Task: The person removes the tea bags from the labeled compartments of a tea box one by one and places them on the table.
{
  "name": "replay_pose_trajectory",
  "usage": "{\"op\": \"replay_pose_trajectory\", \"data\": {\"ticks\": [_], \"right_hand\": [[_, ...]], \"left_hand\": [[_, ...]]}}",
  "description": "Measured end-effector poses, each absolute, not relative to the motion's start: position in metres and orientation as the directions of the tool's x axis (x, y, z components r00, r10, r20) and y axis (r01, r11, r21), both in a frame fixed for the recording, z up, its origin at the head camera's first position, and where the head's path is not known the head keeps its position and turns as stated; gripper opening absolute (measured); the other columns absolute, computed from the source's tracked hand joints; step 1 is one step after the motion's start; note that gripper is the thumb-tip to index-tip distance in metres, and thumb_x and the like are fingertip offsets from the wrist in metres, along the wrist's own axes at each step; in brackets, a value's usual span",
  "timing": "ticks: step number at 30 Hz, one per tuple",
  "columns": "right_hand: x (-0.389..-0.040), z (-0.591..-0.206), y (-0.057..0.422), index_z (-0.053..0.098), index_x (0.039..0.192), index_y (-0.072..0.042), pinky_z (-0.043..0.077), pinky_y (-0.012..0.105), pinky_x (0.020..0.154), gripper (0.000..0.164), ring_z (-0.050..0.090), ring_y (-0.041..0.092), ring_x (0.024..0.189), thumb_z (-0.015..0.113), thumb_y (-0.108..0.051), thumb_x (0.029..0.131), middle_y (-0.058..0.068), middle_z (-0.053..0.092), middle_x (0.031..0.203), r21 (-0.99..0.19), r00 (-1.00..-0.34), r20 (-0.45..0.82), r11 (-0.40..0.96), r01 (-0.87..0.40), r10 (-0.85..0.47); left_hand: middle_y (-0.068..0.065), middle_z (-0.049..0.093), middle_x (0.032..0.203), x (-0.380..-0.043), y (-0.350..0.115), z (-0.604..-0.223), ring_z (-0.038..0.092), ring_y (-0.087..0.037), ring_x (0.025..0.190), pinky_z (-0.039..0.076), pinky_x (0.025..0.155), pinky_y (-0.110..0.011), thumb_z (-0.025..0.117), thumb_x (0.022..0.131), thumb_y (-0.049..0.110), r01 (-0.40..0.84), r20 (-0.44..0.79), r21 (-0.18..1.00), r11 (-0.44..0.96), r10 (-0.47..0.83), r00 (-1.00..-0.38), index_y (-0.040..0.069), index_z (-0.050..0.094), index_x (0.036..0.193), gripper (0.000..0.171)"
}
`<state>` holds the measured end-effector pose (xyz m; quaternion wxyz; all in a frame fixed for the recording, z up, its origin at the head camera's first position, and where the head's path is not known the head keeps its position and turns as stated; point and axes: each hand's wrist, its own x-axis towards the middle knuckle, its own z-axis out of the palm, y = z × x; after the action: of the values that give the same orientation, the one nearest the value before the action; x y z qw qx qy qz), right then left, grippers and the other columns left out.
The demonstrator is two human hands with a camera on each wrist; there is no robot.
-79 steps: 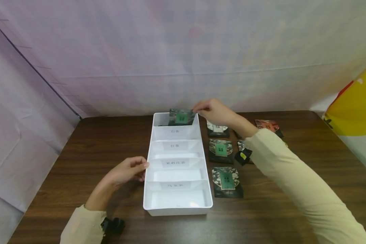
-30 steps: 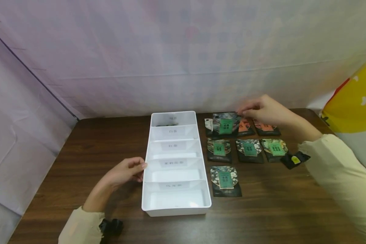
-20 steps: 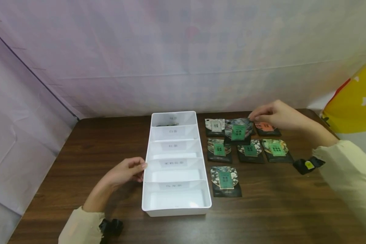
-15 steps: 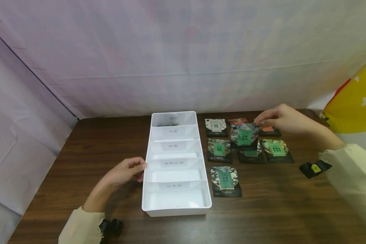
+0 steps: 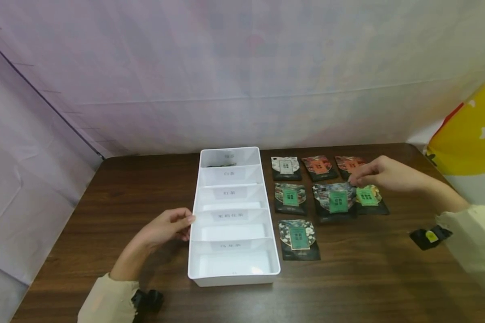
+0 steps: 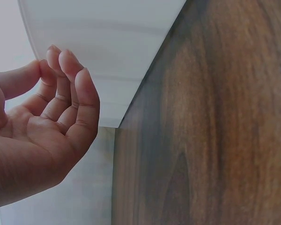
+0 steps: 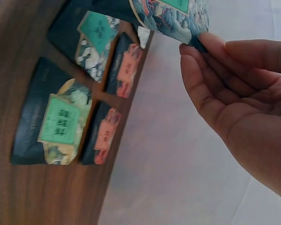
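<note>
My right hand [image 5: 381, 172] pinches the top corner of a dark tea sachet [image 5: 334, 204] with a green label, holding it over the middle of the sachet rows. In the right wrist view, that sachet [image 7: 171, 21] hangs from the fingertips. It hides most of another sachet, whose white-flowered front [image 7: 91, 58] shows below it in that view. At the left, my left hand [image 5: 167, 226] grips the side rim of a long white divided tray [image 5: 234, 280], thumb on top. Labels mark the tray's compartments. Something dark lies low in the farthest one, mostly hidden.
Right of the tray lie a white-labelled sachet [image 5: 286, 168], two red-labelled sachets [image 5: 320, 167], and several green-labelled ones, including a white-flowered sachet [image 5: 299, 240] nearest me. The wooden table [image 5: 145, 179] meets a pale cloth backdrop [image 5: 165, 89]. A yellow printed cloth [image 5: 469, 134] hangs at right.
My right hand carries the green-labelled sachet from the tray's far compartment rightward, then nearer and lower over the other sachets. My left hand stays on the tray's rim.
</note>
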<state>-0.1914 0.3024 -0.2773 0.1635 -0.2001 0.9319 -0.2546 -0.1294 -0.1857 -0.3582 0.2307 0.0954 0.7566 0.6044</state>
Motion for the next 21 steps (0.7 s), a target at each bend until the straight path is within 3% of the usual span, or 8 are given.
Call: {"op": "replay_pose_trajectory", "data": {"ticks": [21], "right_hand": [[-0.184, -0.327, 0.319, 0.066, 0.099, 0.006, 0.052, 0.030, 0.070, 0.019, 0.062, 0.015, 0.087, 0.052, -0.003, 0.089, 0.026, 0.058, 0.108, -0.702, -0.747, -0.291, 0.664, -0.257, -0.597]], "left_hand": [[-0.006, 0.051, 0.070, -0.129, -0.186, -0.359, 0.052, -0.016, 0.066, 0.047, 0.063, -0.028, 0.046, 0.096, 0.010, -0.136, -0.234, 0.958, 0.252, 0.420, -0.877, -0.007, 0.049, 0.088, 0.018]]}}
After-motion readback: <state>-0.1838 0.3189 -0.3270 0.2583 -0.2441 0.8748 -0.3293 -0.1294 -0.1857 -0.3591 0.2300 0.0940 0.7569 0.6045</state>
